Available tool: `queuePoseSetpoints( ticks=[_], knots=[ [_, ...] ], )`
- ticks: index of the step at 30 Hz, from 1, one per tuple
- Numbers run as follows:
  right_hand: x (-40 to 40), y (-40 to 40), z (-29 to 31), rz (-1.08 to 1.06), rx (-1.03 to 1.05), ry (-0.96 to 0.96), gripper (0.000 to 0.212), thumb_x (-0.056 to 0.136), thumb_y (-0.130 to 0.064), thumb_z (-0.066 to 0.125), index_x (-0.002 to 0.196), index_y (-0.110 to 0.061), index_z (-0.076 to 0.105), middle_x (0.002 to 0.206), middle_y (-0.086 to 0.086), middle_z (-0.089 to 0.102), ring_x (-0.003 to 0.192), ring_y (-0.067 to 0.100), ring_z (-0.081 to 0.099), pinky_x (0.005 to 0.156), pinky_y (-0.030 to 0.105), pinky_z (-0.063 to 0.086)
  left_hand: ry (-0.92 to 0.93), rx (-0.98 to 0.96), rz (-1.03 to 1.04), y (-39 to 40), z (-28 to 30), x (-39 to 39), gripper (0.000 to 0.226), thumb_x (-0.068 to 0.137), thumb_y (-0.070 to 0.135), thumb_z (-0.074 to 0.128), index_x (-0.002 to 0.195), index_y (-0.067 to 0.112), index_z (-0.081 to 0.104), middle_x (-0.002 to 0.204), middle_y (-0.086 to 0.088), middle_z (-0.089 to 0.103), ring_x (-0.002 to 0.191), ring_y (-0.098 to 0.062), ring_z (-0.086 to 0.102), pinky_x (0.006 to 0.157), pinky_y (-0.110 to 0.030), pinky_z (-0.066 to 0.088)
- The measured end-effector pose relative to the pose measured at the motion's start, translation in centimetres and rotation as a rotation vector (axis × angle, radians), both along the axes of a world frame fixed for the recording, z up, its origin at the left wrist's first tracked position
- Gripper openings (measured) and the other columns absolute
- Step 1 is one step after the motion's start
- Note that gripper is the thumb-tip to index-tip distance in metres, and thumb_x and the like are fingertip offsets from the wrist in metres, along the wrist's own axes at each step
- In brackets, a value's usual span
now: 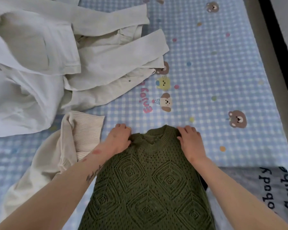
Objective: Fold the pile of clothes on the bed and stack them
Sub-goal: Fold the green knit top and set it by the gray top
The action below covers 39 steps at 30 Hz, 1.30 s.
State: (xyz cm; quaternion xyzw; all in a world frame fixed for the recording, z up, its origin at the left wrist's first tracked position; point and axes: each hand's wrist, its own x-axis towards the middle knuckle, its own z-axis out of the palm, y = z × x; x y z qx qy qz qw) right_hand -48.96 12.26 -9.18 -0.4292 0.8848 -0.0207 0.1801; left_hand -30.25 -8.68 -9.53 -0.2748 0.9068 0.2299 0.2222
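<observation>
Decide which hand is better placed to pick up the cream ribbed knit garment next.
Left. The left hand lies right beside the cream ribbed knit garment; the right hand is across the green crochet top.

The green knit top (148,185) runs off the bottom edge, and the grey printed garment (263,188) off the right.

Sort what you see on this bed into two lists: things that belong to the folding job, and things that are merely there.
Part of the job:
- green knitted top, held at the shoulders by the left hand and right hand
- cream ribbed sweater
- pile of white clothes
- grey printed garment

Merely there:
- blue checked sheet
- dark bed edge
</observation>
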Motion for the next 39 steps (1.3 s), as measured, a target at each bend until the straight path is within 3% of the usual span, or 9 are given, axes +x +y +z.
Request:
queuePoseSetpoints(
  ticks=[3, 5, 10, 14, 17, 22, 29, 33, 39],
  knots=[
    [-1.1, 0.2, 0.0, -0.107, -0.081, -0.012, 0.016, 0.094, -0.018, 0.051, 0.106, -0.010, 0.059, 0.107, 0.011, 0.054, 0.087, 0.031, 0.056, 0.075, 0.038, 0.044, 0.106, 0.169, 0.211, -1.7, 0.6, 0.1, 0.023, 0.079, 0.014, 0.057, 0.072, 0.023, 0.037, 0.071, 0.005, 0.047, 0.075, -0.020, 0.051, 0.060, -0.030, 0.037],
    [-2.8, 0.2, 0.2, -0.256, -0.111, -0.042, 0.015, 0.095, -0.020, 0.049, 0.103, -0.009, 0.056, 0.107, 0.010, 0.050, 0.078, 0.030, 0.056, 0.066, 0.036, 0.045, 0.230, 0.230, 0.419, -3.8, 1.0, -0.3, 0.027, 0.078, 0.008, 0.057, 0.070, 0.024, 0.036, 0.068, 0.003, 0.048, 0.065, -0.017, 0.048, 0.057, -0.029, 0.037],
    [-5.9, -0.1, -0.3, -0.246, -0.056, -0.191, 0.029, 0.090, -0.033, 0.059, 0.111, -0.014, 0.055, 0.108, 0.004, 0.051, 0.093, 0.025, 0.055, 0.075, 0.030, 0.040, 0.163, 0.502, 0.559, -6.0, 0.7, -1.4, 0.037, 0.083, 0.014, 0.067, 0.115, 0.022, 0.051, 0.104, 0.001, 0.059, 0.090, -0.017, 0.060, 0.075, -0.023, 0.045],
    [-6.2, 0.1, 0.9, -0.181, -0.073, -0.283, 0.024, 0.089, -0.031, 0.061, 0.107, -0.016, 0.058, 0.099, -0.002, 0.057, 0.093, 0.020, 0.056, 0.077, 0.028, 0.039, 0.250, 0.322, 0.555, -5.2, 1.3, -1.2, 0.013, 0.084, 0.015, 0.065, 0.095, 0.020, 0.062, 0.089, 0.004, 0.064, 0.085, -0.014, 0.060, 0.069, -0.021, 0.040],
    [-4.7, 2.0, 4.1, -0.173, -0.233, -0.315, 0.015, 0.089, -0.031, 0.061, 0.102, -0.022, 0.062, 0.091, -0.007, 0.058, 0.086, 0.009, 0.056, 0.077, 0.022, 0.040, 0.398, 0.291, 0.579, -3.3, 3.8, 2.1, 0.016, 0.082, 0.010, 0.066, 0.082, 0.024, 0.060, 0.077, 0.013, 0.061, 0.074, -0.002, 0.056, 0.064, -0.017, 0.037],
    [1.7, 8.5, 9.4, 0.051, -0.283, -0.475, 0.018, 0.088, -0.033, 0.057, 0.103, -0.031, 0.065, 0.094, -0.018, 0.057, 0.088, -0.003, 0.057, 0.077, 0.007, 0.039, 0.327, 0.124, 0.186, 2.0, 7.5, 11.5, 0.021, 0.074, 0.001, 0.072, 0.086, 0.018, 0.066, 0.083, 0.005, 0.065, 0.082, -0.019, 0.061, 0.078, -0.034, 0.047],
    [9.6, 16.0, 9.9, 0.255, -0.146, -0.503, 0.034, 0.093, -0.043, 0.047, 0.106, -0.021, 0.069, 0.090, -0.013, 0.063, 0.083, 0.002, 0.050, 0.075, 0.020, 0.041, 0.186, -0.066, -0.319, 8.4, 8.4, 20.3, 0.031, 0.049, 0.020, 0.089, 0.071, 0.025, 0.067, 0.072, 0.010, 0.065, 0.070, -0.014, 0.066, 0.078, -0.026, 0.033],
    [13.0, 19.6, 9.9, 0.307, -0.039, -0.526, 0.050, 0.094, -0.053, 0.031, 0.108, -0.022, 0.068, 0.091, -0.011, 0.063, 0.083, 0.008, 0.053, 0.075, 0.025, 0.044, 0.135, -0.093, -0.404, 12.1, 8.0, 23.9, 0.037, 0.040, 0.022, 0.088, 0.073, 0.027, 0.071, 0.076, 0.010, 0.067, 0.074, -0.012, 0.067, 0.083, -0.027, 0.035],
    [16.8, 23.8, 11.0, 0.380, -0.051, -0.497, 0.036, 0.094, -0.044, 0.042, 0.100, -0.022, 0.070, 0.087, -0.012, 0.063, 0.082, -0.003, 0.044, 0.074, 0.015, 0.040, 0.129, -0.106, -0.377, 15.4, 7.8, 28.3, 0.043, 0.038, 0.020, 0.089, 0.077, 0.023, 0.073, 0.083, 0.003, 0.070, 0.081, -0.019, 0.069, 0.084, -0.030, 0.042]
  ],
)
